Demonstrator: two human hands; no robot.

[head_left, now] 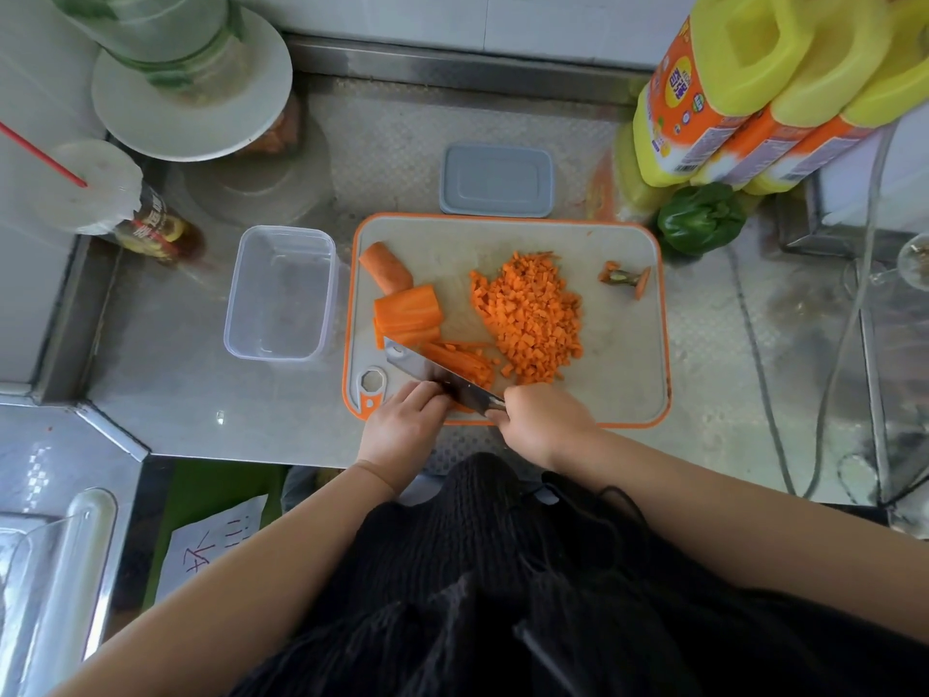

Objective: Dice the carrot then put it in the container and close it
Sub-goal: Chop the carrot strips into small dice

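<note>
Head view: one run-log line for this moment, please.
phase: dicing | right hand: holds knife | left hand: steadies carrot strips | diced pile: on board | container: open, lid apart

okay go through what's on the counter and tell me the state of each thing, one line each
clear container: open, empty
grey lid: off, lying flat behind the cutting board
diced carrot: piled on the board
carrot chunks: not yet diced
carrot strips: under the blade, partly cut
knife: held by the right hand
left hand: steadying the strips
green pepper: whole
</note>
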